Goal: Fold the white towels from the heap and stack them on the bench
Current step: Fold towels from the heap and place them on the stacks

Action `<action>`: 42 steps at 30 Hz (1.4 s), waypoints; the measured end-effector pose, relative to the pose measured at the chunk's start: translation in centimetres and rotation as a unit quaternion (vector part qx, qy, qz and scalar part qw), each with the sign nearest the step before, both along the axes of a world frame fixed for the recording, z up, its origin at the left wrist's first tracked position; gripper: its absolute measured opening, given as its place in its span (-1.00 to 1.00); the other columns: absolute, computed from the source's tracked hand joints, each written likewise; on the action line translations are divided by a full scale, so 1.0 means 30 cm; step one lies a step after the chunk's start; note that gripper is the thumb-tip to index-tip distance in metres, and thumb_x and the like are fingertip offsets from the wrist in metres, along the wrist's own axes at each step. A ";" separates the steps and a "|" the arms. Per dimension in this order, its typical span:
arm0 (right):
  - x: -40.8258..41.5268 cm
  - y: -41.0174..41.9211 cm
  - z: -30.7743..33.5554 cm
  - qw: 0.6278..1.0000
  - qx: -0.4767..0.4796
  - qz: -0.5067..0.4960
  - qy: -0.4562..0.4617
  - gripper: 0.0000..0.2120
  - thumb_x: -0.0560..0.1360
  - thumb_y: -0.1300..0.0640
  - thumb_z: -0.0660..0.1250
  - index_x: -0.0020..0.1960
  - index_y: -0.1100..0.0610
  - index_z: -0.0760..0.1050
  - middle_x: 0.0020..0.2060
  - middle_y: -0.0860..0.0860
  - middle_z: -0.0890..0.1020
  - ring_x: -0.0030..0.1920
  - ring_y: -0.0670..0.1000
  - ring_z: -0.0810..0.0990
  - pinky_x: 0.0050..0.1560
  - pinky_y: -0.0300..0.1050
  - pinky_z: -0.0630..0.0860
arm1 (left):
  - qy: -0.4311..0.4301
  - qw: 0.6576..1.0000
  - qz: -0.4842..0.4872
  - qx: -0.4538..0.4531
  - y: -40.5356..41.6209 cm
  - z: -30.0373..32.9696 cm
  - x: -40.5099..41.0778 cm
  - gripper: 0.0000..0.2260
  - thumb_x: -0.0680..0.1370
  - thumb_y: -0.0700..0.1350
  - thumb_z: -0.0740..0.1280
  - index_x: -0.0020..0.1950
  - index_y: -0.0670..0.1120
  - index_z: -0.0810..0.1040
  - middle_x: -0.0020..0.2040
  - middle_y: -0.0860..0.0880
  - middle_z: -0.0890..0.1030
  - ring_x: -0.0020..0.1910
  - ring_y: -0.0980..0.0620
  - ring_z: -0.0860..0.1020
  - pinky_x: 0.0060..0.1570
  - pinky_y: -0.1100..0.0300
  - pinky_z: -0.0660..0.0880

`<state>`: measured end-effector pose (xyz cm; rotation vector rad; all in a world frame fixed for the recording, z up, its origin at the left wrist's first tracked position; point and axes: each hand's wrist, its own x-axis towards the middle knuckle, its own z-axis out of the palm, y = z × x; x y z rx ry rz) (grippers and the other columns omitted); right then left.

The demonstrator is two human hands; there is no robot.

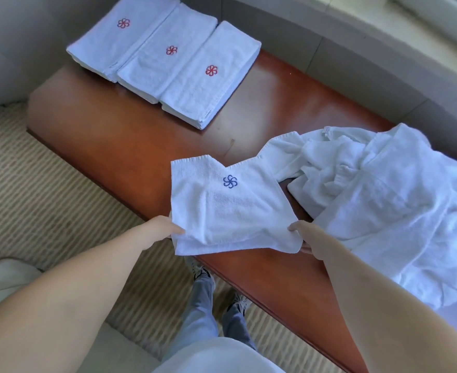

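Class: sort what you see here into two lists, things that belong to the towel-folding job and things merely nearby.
Job: towel with blue emblem, pinched by left hand and right hand; heap; three folded stacks; bench.

Nearby: striped carpet; grey wall base.

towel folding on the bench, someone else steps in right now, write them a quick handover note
Left hand pinches the near left corner of the blue-logo towel; right hand pinches its near right corner.
That towel is partly folded, lying on the bench near its front edge.
Done: three folded red-logo stacks sit side by side at the far left end.
Left: finish this fold, place it, then work through the unfolded heap at the right end.
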<state>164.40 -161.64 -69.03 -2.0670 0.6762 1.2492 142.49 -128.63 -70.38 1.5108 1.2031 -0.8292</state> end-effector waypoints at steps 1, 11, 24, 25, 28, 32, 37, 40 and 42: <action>0.010 0.000 0.022 1.000 0.010 0.000 -0.007 -0.76 0.49 0.13 0.41 0.12 0.18 0.54 0.10 0.17 0.68 0.08 0.17 0.70 -0.01 -0.02 0.66 | -0.016 1.000 0.005 0.004 0.008 0.026 0.007 -0.50 0.57 -0.07 0.48 0.46 -0.21 0.47 0.32 -0.10 0.57 0.15 -0.02 0.57 0.10 0.17 0.53; 0.299 0.197 0.543 0.951 0.204 -0.055 -0.224 -0.87 0.47 0.14 0.48 -0.03 0.12 0.58 -0.26 0.03 0.53 -0.28 -0.01 0.56 -0.16 -0.14 0.59 | -0.292 0.919 0.251 0.084 0.233 0.585 0.271 -0.71 0.59 -0.13 0.44 0.28 -0.19 0.60 0.24 -0.17 0.66 0.25 -0.10 0.62 0.10 0.17 0.57; 0.345 0.195 0.984 0.890 0.322 -0.006 -0.322 -0.83 0.44 0.22 0.42 -0.07 0.01 0.74 0.09 0.15 0.61 0.08 0.32 0.63 -0.19 0.48 0.61 | -0.360 0.891 0.220 0.167 0.222 1.058 0.286 -0.75 0.59 -0.06 0.42 0.26 -0.03 0.54 0.13 -0.08 0.60 0.05 -0.08 0.64 -0.06 0.11 0.62; 0.340 0.184 0.996 0.894 0.323 -0.008 -0.312 -0.79 0.41 0.24 0.38 -0.09 0.03 0.75 0.12 0.15 0.60 0.04 0.30 0.64 -0.29 0.39 0.63 | -0.342 0.907 0.205 0.136 0.215 1.070 0.272 -0.74 0.58 -0.06 0.44 0.26 -0.04 0.57 0.15 -0.07 0.63 0.10 -0.07 0.65 -0.04 0.12 0.62; 0.331 0.149 1.013 0.893 0.311 0.025 -0.325 -0.68 0.35 0.33 0.30 -0.18 0.01 0.76 0.11 0.15 0.62 -0.04 0.15 0.62 -0.25 0.00 0.66 | -0.303 0.937 0.165 0.048 0.197 1.091 0.229 -0.67 0.53 -0.10 0.53 0.26 -0.09 0.58 0.14 -0.05 0.70 0.15 -0.03 0.67 0.11 0.06 0.62; 0.320 0.102 1.037 0.888 0.280 0.066 -0.359 -0.67 0.35 0.36 0.30 -0.14 0.01 0.73 0.08 0.19 0.66 0.09 0.22 0.62 0.26 0.13 0.60 | -0.300 0.948 0.105 0.009 0.157 1.101 0.198 -0.61 0.51 -0.17 0.53 0.32 -0.12 0.57 0.24 -0.06 0.65 0.20 0.02 0.63 0.09 0.11 0.62; 0.293 0.055 1.058 0.895 0.235 0.094 -0.367 -0.66 0.47 0.37 0.29 -0.03 -0.02 0.67 0.02 0.16 0.66 -0.12 0.09 0.65 -0.25 -0.11 0.66 | -0.287 0.953 0.097 0.020 0.110 1.082 0.173 -0.73 0.61 -0.24 0.41 0.30 -0.08 0.58 0.14 -0.10 0.64 -0.13 0.01 0.71 -0.17 0.12 0.66; 0.275 0.018 1.056 0.898 0.183 0.159 -0.366 -0.66 0.51 0.35 0.27 -0.06 -0.04 0.68 -0.10 0.10 0.65 -0.25 0.06 0.63 -0.31 -0.15 0.62 | -0.271 0.956 0.101 0.045 0.081 1.050 0.167 -0.77 0.62 -0.25 0.39 0.26 -0.06 0.59 0.23 -0.11 0.63 0.02 -0.02 0.68 -0.15 0.13 0.65; 0.268 0.004 1.045 0.910 0.146 0.214 -0.324 -0.65 0.51 0.38 0.27 -0.07 0.00 0.71 -0.14 0.07 0.65 -0.28 0.03 0.63 -0.34 -0.16 0.61 | -0.238 0.966 0.063 0.073 0.058 1.036 0.169 -0.77 0.59 -0.29 0.40 0.21 -0.07 0.64 0.22 -0.09 0.64 0.09 0.00 0.64 -0.09 0.16 0.63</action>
